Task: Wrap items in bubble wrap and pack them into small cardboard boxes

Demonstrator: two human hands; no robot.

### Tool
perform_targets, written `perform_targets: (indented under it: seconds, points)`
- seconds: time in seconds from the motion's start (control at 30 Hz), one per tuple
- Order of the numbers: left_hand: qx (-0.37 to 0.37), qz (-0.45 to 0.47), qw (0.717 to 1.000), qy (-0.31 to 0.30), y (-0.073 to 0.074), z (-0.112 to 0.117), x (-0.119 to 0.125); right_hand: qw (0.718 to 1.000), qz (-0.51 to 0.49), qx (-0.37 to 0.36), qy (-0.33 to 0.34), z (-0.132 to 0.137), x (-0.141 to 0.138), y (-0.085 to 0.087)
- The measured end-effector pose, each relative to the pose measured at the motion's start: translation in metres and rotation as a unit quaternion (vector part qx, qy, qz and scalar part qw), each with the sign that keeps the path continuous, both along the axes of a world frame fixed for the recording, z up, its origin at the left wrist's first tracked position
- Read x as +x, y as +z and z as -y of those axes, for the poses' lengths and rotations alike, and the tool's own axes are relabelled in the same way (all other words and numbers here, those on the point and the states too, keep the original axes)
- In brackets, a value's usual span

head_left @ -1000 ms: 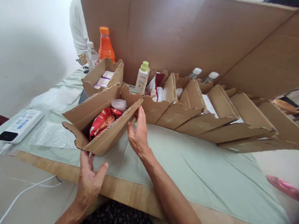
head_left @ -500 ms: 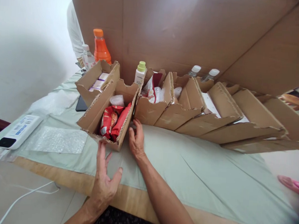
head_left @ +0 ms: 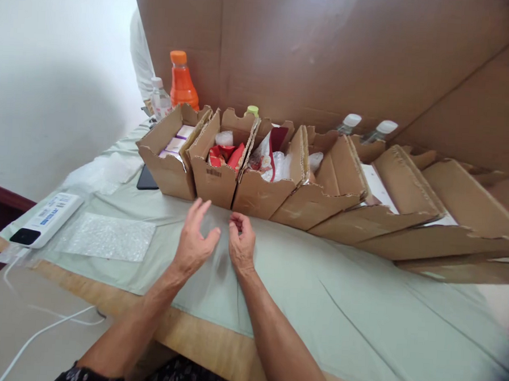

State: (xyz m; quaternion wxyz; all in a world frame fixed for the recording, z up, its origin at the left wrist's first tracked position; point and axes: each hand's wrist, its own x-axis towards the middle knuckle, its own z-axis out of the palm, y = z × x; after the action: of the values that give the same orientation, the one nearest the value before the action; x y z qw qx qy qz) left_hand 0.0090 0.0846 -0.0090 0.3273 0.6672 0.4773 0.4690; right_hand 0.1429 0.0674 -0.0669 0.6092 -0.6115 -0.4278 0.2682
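Observation:
In front of the row of boxes, my left hand is held over the cloth with fingers stretched and thumb apart, holding nothing. My right hand rests close by to its right, fingers curled in and no object showing in them. Just beyond both hands stands an open cardboard box with red snack packets and a small white pack inside. Left of it is a cardboard box with small white-and-purple boxes. On its right, another cardboard box holds a white-and-maroon bag.
More cardboard bins continue rightward. Behind them stand an orange bottle, a clear bottle and white-capped bottles against a cardboard wall. Bubble wrap and a white device with a cable lie left on the green cloth.
The box with red packets has moved back into the row, between its neighbours. My left hand has come off its front, and my right hand's fingers have curled. The view has shifted slightly.

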Motion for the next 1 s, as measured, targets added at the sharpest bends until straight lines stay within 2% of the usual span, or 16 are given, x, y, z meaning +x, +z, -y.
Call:
perform_targets:
  seconds: [0.1, 0.2, 0.27, 0.33, 0.43, 0.53, 0.63, 0.7, 0.77, 0.83, 0.93, 1.0]
  points:
    - [0.157, -0.063, 0.980, 0.102, 0.029, -0.017, -0.038, 1.000, -0.004, -0.005, 0.007, -0.001, -0.001, 0.000]
    - [0.216, -0.135, 0.955, 0.150, 0.060, -0.059, -0.071, 1.000, -0.007, -0.005, 0.011, -0.003, -0.001, -0.001]
    - [0.204, -0.195, 0.951, 0.129, 0.076, -0.090, -0.083, 1.000, -0.010, -0.003, 0.009, -0.004, 0.000, 0.000]
    - [0.179, -0.236, 0.951, 0.089, 0.086, -0.113, -0.088, 1.000, -0.014, -0.001, 0.005, -0.005, 0.001, 0.000]
    - [0.178, -0.241, 0.953, 0.046, 0.093, -0.121, -0.092, 1.000, -0.022, 0.002, 0.003, -0.005, 0.001, -0.001]
    - [0.215, -0.219, 0.951, 0.027, 0.099, -0.091, -0.098, 0.999, -0.035, 0.004, 0.004, -0.007, 0.003, 0.000]
    - [0.233, -0.179, 0.955, 0.035, 0.105, -0.033, -0.100, 0.999, -0.054, 0.006, 0.006, -0.012, 0.007, 0.004]
    - [0.230, -0.153, 0.961, 0.028, 0.106, 0.009, -0.092, 0.998, -0.066, 0.005, 0.010, -0.013, 0.011, 0.009]
    - [0.229, -0.145, 0.962, 0.016, 0.105, 0.048, -0.074, 0.997, -0.073, 0.001, 0.015, -0.008, 0.019, 0.016]
    - [0.231, -0.166, 0.959, -0.006, 0.105, 0.082, -0.046, 0.998, -0.068, -0.006, 0.017, 0.004, 0.031, 0.024]
    - [0.238, -0.198, 0.950, -0.046, 0.110, 0.127, 0.005, 0.999, -0.031, -0.008, -0.003, 0.036, 0.057, 0.035]
    - [0.251, -0.187, 0.944, -0.106, 0.116, 0.154, 0.031, 0.999, 0.028, -0.003, -0.029, 0.063, 0.079, 0.043]
